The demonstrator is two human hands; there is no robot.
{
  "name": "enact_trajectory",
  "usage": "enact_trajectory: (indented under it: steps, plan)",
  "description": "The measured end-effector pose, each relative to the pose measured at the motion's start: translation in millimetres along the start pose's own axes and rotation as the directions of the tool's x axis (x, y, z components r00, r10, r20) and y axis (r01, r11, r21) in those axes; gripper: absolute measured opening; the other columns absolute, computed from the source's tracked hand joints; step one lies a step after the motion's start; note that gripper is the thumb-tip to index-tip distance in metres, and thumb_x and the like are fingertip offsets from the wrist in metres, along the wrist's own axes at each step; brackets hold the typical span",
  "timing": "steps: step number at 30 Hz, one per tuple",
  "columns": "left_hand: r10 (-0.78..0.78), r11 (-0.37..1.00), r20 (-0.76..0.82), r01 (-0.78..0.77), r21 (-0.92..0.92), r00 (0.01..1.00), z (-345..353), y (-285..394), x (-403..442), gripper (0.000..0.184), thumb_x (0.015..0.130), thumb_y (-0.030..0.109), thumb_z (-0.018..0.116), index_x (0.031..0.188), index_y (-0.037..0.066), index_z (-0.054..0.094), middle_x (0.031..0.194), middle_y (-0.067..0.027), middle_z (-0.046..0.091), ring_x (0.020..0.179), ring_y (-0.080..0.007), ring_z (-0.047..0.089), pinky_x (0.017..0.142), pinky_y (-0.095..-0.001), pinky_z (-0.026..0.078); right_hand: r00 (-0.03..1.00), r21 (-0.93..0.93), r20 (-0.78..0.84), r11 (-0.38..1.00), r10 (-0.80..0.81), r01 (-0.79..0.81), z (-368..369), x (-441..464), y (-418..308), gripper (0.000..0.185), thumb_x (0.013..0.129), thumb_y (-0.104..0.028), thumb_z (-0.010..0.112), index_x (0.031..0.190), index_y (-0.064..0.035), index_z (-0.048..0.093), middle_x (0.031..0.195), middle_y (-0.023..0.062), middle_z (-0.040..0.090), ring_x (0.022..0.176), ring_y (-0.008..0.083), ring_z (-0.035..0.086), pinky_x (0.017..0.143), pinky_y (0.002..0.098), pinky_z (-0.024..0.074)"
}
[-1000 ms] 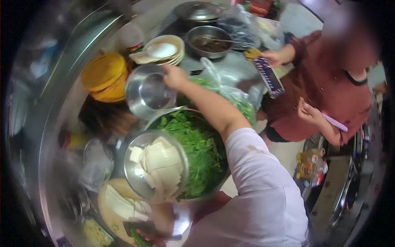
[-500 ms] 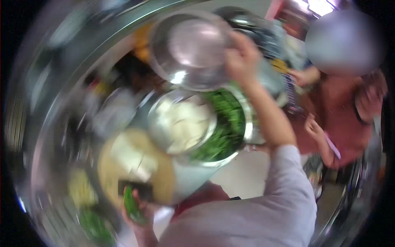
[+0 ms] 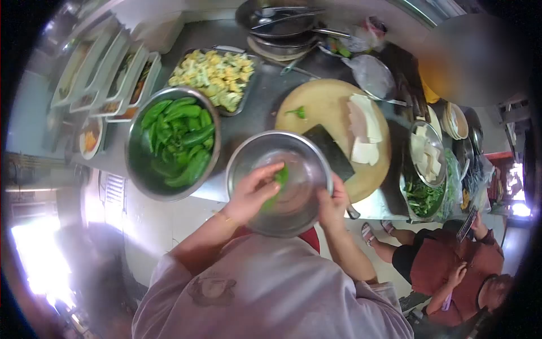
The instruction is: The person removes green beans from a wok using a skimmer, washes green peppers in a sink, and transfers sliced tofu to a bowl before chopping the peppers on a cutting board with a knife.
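My right hand (image 3: 333, 200) grips the right rim of a metal bowl (image 3: 305, 169), held in front of my body. Inside the bowl's outline, my left hand (image 3: 251, 195) pinches a green pepper (image 3: 282, 175), partly hidden by the fingers. To the left stands a bigger metal bowl (image 3: 131, 144) filled with green peppers (image 3: 186, 133). Beyond my right hand lies a round cutting board (image 3: 316, 93) with a cleaver (image 3: 327, 148), white blocks that look like tofu (image 3: 366, 127) and a small green scrap (image 3: 297, 112) on it.
A tray of chopped yellow-white pieces (image 3: 214, 76) stands behind the peppers, with white containers (image 3: 113, 70) at far left. Pans (image 3: 282, 25) are stacked at the back. Bowls of white pieces (image 3: 426, 158) and greens (image 3: 423, 198) sit right, near another person (image 3: 451, 271).
My view has swung left. The metal bowl has come from high above the bowls at right to in front of me, and my left hand has brought the green pepper to it.
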State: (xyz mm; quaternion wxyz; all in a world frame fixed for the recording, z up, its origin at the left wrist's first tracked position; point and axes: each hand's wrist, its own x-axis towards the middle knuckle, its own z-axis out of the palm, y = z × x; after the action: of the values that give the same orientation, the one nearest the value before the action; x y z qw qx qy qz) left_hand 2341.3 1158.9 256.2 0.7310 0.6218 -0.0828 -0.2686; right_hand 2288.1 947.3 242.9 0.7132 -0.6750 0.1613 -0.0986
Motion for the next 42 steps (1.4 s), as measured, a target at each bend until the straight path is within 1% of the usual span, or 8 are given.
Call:
enact_trajectory:
  steps: [5,11,17,23,26,31,38,42]
  plan:
    - [0.223,0.462,-0.017,-0.09,0.882,0.975,-50.5,-55.4,5.9,0.053,0.086,0.025,0.063,0.134,0.009,0.047,0.136,-0.019,0.046,0.117,-0.0298,0.053,0.096,-0.0347,0.044,0.999,-0.106,-0.006,0.994,0.037,-0.037,74.6,-24.0,30.4,0.034,0.083,0.002,0.05,0.117,0.0032,0.055,0.103,0.0068,0.061,0.093,0.0117,0.056,0.083,0.0248,0.0445]
    - [0.489,0.585,-0.162,-0.185,0.79,0.857,-129.9,4.1,-21.7,0.042,0.076,0.013,0.067,0.117,0.007,0.059,0.109,-0.0164,0.065,0.104,-0.0331,0.06,0.092,-0.0421,0.045,0.896,-0.083,0.082,0.898,0.437,-0.431,44.4,-43.7,64.0,0.037,0.091,-0.007,0.051,0.126,0.0,0.041,0.104,0.0133,0.06,0.095,0.0171,0.056,0.078,0.0316,0.0475]
    - [0.403,-0.017,-0.052,0.065,0.998,0.914,-216.4,-15.2,26.6,0.051,0.07,0.012,0.064,0.12,0.007,0.056,0.115,-0.015,0.061,0.109,-0.035,0.055,0.096,-0.0431,0.041,0.899,-0.006,-0.108,0.904,0.424,-0.427,69.4,-31.9,89.7,0.038,0.088,-0.015,0.06,0.118,0.0047,0.05,0.093,0.0143,0.063,0.084,0.019,0.061,0.07,0.0319,0.0499]
    - [0.414,0.107,-0.171,0.139,0.984,0.894,-225.1,-6.1,30.9,0.055,0.074,0.015,0.065,0.124,-0.001,0.051,0.107,-0.0182,0.06,0.104,-0.0321,0.055,0.094,-0.0429,0.041,0.99,-0.355,-0.144,0.933,0.008,-0.06,23.5,-46.5,72.5,0.03,0.085,-0.016,0.063,0.11,-0.0027,0.057,0.09,0.0144,0.063,0.082,0.025,0.062,0.07,0.035,0.0488]
    - [0.674,0.415,-0.254,-0.071,0.907,0.694,-205.0,15.4,9.7,0.051,0.081,0.012,0.063,0.127,-0.004,0.047,0.106,-0.0137,0.061,0.101,-0.0259,0.056,0.092,-0.0372,0.042,0.887,-0.808,-0.032,0.534,-0.46,0.248,-21.5,-44.3,24.9,0.033,0.078,-0.012,0.066,0.11,-0.0077,0.059,0.094,0.0134,0.061,0.086,0.0319,0.058,0.074,0.0405,0.0465]
    - [0.055,0.997,-0.465,-0.024,0.071,0.884,-141.1,20.6,-15.2,0.054,0.085,0.006,0.061,0.134,-0.004,0.039,0.12,-0.0114,0.054,0.098,-0.0207,0.056,0.093,-0.033,0.042,0.954,-0.953,0.001,0.289,-0.3,0.092,-68.9,-33.8,19.2,0.042,0.071,-0.011,0.068,0.112,-0.0125,0.059,0.104,0.0104,0.057,0.096,0.0304,0.055,0.081,0.0423,0.0439]
    - [0.133,0.905,0.069,-0.15,0.399,0.989,-21.5,-14.6,59.7,0.041,0.082,0.012,0.064,0.12,0.005,0.05,0.117,-0.0104,0.057,0.101,-0.0253,0.058,0.085,-0.0366,0.047,0.992,-0.968,0.1,0.238,0.075,0.08,-75.4,-5.4,-1.5,0.044,0.081,-0.009,0.058,0.124,-0.0093,0.049,0.097,0.0138,0.061,0.087,0.033,0.06,0.072,0.0394,0.0492]
    - [0.21,0.501,0.249,-0.323,0.803,0.946,27.9,-4.4,86.4,0.04,0.074,0.012,0.068,0.111,0.009,0.054,0.111,-0.0123,0.057,0.099,-0.0295,0.059,0.083,-0.0374,0.048,0.989,-0.697,-0.017,0.708,0.148,-0.118,-114.7,-47.0,-28.7,0.04,0.087,-0.013,0.05,0.125,-0.0043,0.044,0.082,0.0207,0.061,0.076,0.036,0.062,0.067,0.0421,0.0491]
